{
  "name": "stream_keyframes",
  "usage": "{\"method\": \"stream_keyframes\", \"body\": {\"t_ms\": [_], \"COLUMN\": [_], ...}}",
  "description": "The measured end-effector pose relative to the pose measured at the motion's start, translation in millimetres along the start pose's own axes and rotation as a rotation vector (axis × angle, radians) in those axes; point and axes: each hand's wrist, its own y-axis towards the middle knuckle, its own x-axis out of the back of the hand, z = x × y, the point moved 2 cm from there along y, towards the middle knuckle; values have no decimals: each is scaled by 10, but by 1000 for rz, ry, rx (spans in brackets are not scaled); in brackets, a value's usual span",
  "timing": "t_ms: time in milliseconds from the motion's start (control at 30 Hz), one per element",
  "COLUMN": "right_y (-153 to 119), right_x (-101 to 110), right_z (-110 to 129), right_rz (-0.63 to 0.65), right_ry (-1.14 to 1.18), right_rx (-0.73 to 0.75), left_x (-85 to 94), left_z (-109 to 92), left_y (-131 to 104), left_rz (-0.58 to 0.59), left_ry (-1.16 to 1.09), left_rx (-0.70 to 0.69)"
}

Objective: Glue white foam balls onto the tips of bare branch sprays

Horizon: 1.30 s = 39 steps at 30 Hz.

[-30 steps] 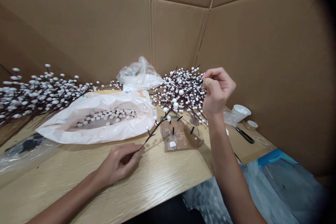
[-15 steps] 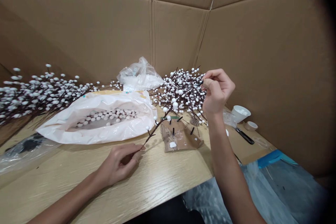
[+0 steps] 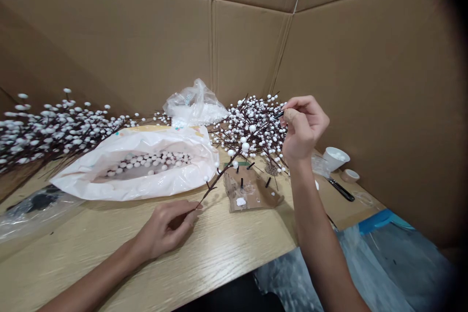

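My left hand [image 3: 171, 226] pinches the lower end of an artificial berry branch [image 3: 219, 173], a thin brown stem with white balls, which slants up to the right. Raised at the other side, my right hand [image 3: 305, 124] is closed on a thin black piece [image 3: 279, 115] in line with the branch's upper part. Whether that piece is the branch's own tip or a separate stick I cannot tell. Below the branch lies a cardboard block [image 3: 256, 200] with several short black sticks standing in it and white blobs on top.
An open white bag [image 3: 157, 190] holds berry stems. Piles of berry branches lie at the left [image 3: 62, 129] and behind [image 3: 252, 119], beside a clear bag [image 3: 197, 105] of white balls. To the right are a white cup [image 3: 336, 158], a tape roll [image 3: 350, 176] and a black-handled knife [image 3: 341, 190].
Almost nothing differs. My right hand has shifted very slightly to the right, and the branch's upper part has moved a little with it. My left hand stays in place.
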Motion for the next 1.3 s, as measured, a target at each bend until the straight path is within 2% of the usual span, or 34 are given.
{"method": "stream_keyframes", "body": {"t_ms": [633, 1300], "right_y": [-4, 18], "right_x": [-5, -3], "right_z": [-38, -15], "right_rz": [-8, -68], "right_ry": [37, 100], "right_rx": [-65, -144], "left_x": [-32, -38], "left_z": [4, 23], "left_y": [-2, -25], "left_rz": [-55, -21], "left_ry": [17, -17], "left_rx": [-28, -18]}}
